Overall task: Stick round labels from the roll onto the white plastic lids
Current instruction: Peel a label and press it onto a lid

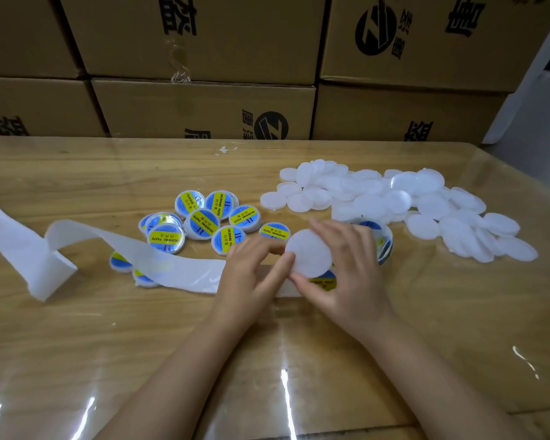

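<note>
My right hand holds a plain white lid by its rim, just above a blue-and-yellow round label on the backing strip. My left hand touches the lid's left edge with thumb and fingers and rests on the strip. The label roll stands behind my right hand, mostly hidden. A pile of blank white lids lies at the right. Several labelled lids lie left of centre.
The spent white backing strip trails off to the left across the wooden table, which is under a clear glossy cover. Stacked cardboard boxes wall off the table's far edge.
</note>
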`<action>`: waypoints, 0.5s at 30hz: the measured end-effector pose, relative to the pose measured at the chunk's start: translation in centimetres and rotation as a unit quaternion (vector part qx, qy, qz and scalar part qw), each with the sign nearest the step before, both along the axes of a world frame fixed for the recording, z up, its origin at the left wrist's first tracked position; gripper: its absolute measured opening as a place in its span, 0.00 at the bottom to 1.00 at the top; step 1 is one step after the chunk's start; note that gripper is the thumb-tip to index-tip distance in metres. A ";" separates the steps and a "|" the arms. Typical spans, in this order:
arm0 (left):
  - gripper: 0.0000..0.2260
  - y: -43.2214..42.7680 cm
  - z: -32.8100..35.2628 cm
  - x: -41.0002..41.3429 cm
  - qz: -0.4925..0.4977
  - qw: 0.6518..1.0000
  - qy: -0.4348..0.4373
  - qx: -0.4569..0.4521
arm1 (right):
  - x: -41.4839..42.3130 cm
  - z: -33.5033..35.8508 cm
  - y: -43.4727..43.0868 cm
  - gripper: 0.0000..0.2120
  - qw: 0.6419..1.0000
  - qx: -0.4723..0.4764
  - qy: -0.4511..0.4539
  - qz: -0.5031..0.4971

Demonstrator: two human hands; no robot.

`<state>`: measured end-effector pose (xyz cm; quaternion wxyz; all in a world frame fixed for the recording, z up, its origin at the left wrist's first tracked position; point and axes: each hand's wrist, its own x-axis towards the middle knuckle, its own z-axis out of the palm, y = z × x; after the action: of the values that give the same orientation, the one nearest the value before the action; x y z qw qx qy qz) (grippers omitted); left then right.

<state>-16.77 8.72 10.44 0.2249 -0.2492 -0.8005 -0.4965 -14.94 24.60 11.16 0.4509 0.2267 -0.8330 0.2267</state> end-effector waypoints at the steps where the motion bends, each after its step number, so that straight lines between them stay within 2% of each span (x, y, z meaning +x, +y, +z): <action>1: 0.13 0.1 0.0 0.0 0.002 1.000 -0.007 0.018 | 0.0 -0.1 -0.3 0.28 1.000 0.011 -0.004 0.007; 4: 0.12 0.1 -0.1 -0.1 0.003 0.998 -0.018 0.052 | 0.0 -0.3 -0.2 0.27 0.999 -0.001 -0.048 0.025; 7: 0.05 0.0 -0.2 -0.3 -0.005 0.996 -0.040 0.074 | 0.1 0.1 0.0 0.21 0.989 -0.077 -0.118 0.044; 9: 0.06 0.1 -0.1 -0.3 -0.005 0.994 -0.060 0.090 | 0.3 0.4 0.1 0.16 0.980 -0.113 -0.158 0.041; 12: 0.08 0.0 0.0 -0.3 -0.016 0.990 -0.096 0.107 | 0.6 1.1 -0.1 0.09 0.950 -0.190 -0.242 0.060; 15: 0.08 0.0 0.1 -0.3 -0.048 0.981 -0.132 0.130 | 0.9 1.6 -0.3 0.09 0.906 -0.298 -0.295 0.062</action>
<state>-17.08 8.72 10.56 0.1232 -0.1885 -0.7388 -0.6352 -14.05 24.28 12.74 0.2164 0.0556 -0.8056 0.5487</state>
